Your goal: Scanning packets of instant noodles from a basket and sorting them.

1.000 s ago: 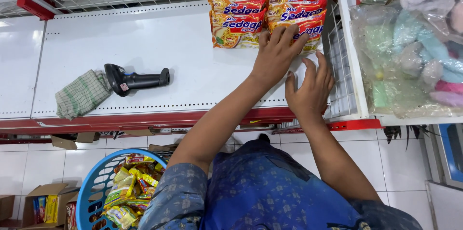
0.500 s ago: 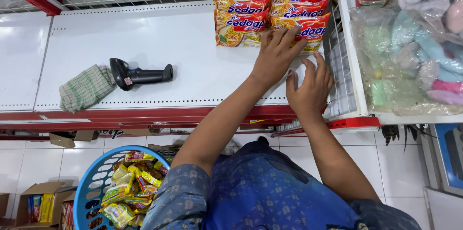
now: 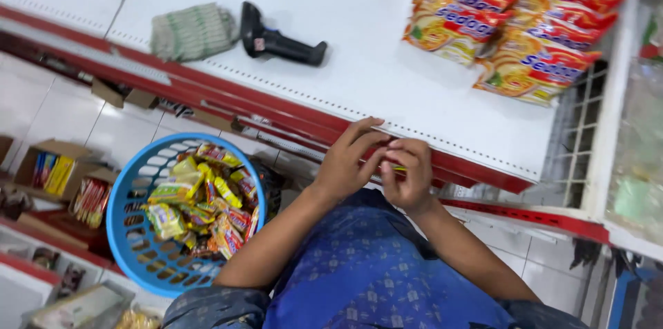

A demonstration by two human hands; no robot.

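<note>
Both hands, left hand (image 3: 345, 163) and right hand (image 3: 409, 176), pinch something small, perhaps yellow, hardly visible, at the shelf (image 3: 359, 73) edge; noodle packets (image 3: 511, 25), scanner (image 3: 280, 42) and basket (image 3: 148, 232) lie apart.

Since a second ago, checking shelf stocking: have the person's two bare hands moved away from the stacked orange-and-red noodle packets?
Yes. Both hands pulled back from the noodle packets to the shelf's red front edge.

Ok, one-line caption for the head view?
Both hands meet at the red edge of a white shelf, blue basket of snack packets below.
</note>
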